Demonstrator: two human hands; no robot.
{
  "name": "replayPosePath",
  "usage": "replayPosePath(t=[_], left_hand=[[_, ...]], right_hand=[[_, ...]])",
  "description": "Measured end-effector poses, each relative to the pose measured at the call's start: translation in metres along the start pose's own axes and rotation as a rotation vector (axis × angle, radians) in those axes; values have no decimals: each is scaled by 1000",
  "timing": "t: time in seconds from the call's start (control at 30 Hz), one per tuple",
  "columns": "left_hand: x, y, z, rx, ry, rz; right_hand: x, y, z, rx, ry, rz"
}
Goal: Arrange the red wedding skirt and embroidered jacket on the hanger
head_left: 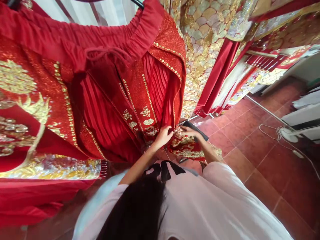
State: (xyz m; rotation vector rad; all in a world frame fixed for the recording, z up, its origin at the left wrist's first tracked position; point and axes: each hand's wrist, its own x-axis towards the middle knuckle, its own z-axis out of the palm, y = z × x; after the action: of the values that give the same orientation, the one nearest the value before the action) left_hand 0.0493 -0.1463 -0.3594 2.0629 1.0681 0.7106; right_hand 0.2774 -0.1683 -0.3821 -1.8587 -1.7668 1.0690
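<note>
A red skirt with a gathered waistband, pleated insets, gold beading and gold embroidery hangs in front of me. My left hand is at its lower front, with fingers bent and closed on the red cloth. Just to the right, my right hand lies over a gold-embroidered red panel, its fingers stretched and thumb apart. A flat black object lies behind the right hand; its kind cannot be made out. Parts of the panel are hidden by my forearms.
Gold scale-patterned garments and red cloth hang at the right. A metal floor bar and a white cable lie on the red tiled floor. More red fabric hangs low at the left.
</note>
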Motion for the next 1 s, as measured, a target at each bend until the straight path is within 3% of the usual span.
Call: replayPosePath(t=[0.07,0.13,0.23,0.33,0.43,0.53,0.63,0.73,0.8,0.9,0.93,1.0], left_hand=[[6,-17,44,-62,-146,-22],[10,-33,67,-111,-240,-26],[15,-45,76,-187,-346,18],[14,-39,67,-255,-379,83],[5,-27,41,-324,-264,120],[-13,-17,5,-383,-193,129],[-35,-7,-27,-388,-218,118],[-51,4,-58,-363,-189,118],[-59,12,-85,-344,-125,139],[-77,19,-135,-377,-7,159],[-85,20,-151,-401,60,139],[-102,18,-180,-457,301,48]], right_hand=[[-11,5,19,-65,34,94],[-18,1,30,-146,108,195],[-30,-18,39,-248,258,329],[-49,-46,47,-305,348,375],[-74,-79,62,-340,330,247],[-91,-111,68,-350,284,-118],[-82,-132,49,-258,217,-409],[-43,-142,13,-119,179,-506],[-10,-147,-9,-76,-54,-570],[28,-162,-26,-52,-597,-581],[35,-170,-28,-40,-722,-571],[43,-191,-27,-16,-831,-589]])
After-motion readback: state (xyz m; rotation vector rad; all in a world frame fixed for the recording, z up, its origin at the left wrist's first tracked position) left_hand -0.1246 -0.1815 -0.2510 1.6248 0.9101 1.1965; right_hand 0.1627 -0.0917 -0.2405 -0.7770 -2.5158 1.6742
